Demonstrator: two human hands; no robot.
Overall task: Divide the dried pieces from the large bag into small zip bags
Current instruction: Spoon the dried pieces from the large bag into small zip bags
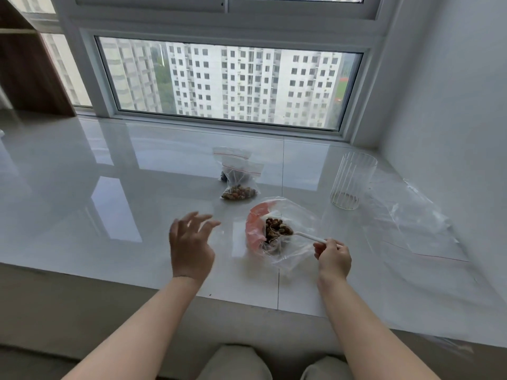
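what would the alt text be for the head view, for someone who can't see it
Seen from above, the right hand holds a white spoon in an open plastic bag of brown dried pieces on a glossy white ledge below a window. The left hand hovers open beside it; two small zip bags and a clear cup lie farther back.

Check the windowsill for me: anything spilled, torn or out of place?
No spill shows. The large bag lies on its side with its mouth gaping, the right hand holding a white spoon in the dried pieces. The left hand hovers empty. Two filled zip bags lie overlapping.
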